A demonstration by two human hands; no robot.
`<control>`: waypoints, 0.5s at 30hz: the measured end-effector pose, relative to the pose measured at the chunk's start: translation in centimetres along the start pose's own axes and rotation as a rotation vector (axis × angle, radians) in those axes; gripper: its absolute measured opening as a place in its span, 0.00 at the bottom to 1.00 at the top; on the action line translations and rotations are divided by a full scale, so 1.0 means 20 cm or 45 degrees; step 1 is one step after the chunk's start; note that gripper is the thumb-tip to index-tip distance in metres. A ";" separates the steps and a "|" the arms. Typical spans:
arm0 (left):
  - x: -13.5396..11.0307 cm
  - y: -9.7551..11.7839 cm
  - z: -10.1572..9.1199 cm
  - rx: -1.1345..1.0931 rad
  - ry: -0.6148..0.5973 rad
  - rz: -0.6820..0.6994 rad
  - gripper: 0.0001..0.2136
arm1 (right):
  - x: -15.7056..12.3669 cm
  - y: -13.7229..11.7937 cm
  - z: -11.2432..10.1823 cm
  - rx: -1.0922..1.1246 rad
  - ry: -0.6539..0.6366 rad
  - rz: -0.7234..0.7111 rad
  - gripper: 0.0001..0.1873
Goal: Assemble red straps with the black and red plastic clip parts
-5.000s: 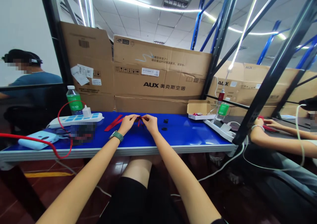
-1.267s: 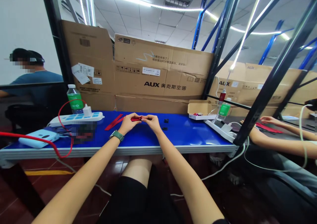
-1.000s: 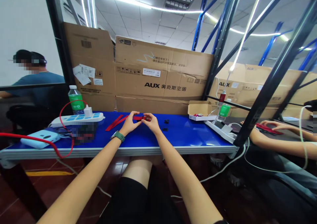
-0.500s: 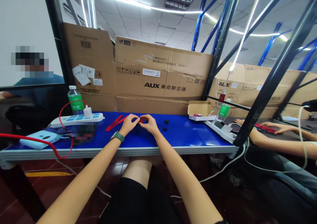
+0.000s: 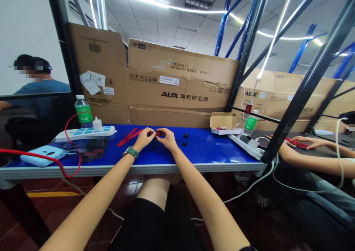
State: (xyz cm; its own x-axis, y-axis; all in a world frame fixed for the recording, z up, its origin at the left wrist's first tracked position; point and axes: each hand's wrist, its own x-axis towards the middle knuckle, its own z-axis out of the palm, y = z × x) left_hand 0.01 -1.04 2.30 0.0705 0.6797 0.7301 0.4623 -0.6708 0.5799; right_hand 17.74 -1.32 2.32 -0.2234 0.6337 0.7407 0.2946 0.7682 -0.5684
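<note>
Head cam: red strip (image 5: 158,133) (approx. horiz.)

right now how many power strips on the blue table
2. One power strip lies along the back edge of the blue table at the left; the other sits angled at the right end. Others may be hidden.

Your blue worktop (image 5: 222,147) carries a white power strip (image 5: 83,135), a water bottle (image 5: 83,114), red straps (image 5: 129,136), small black clips (image 5: 185,140) and an open cardboard box (image 5: 222,120)
</note>
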 end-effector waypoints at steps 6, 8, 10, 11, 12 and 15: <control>0.00 0.00 0.02 -0.056 0.069 -0.132 0.06 | 0.01 -0.02 0.02 -0.112 0.045 -0.107 0.17; 0.01 0.00 0.02 -0.056 0.081 -0.142 0.06 | 0.01 -0.02 0.03 -0.122 0.055 -0.107 0.17; 0.01 0.00 0.01 -0.065 0.090 -0.162 0.06 | 0.02 -0.03 0.03 -0.139 0.062 -0.086 0.17; 0.01 -0.01 0.01 -0.069 0.108 -0.179 0.07 | 0.02 -0.03 0.03 -0.149 0.075 -0.071 0.17; 0.02 -0.02 0.00 -0.071 0.130 -0.196 0.07 | 0.02 -0.02 0.03 -0.157 0.092 -0.057 0.17; 0.02 -0.04 -0.03 -0.086 0.154 -0.219 0.09 | 0.01 -0.01 0.00 -0.158 0.107 -0.033 0.18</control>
State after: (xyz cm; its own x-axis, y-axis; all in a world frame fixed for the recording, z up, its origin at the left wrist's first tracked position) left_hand -0.81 -0.32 2.29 -0.1130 0.7479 0.6541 0.3978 -0.5692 0.7196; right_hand 17.58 -1.35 2.70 -0.1554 0.6002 0.7846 0.4038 0.7635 -0.5040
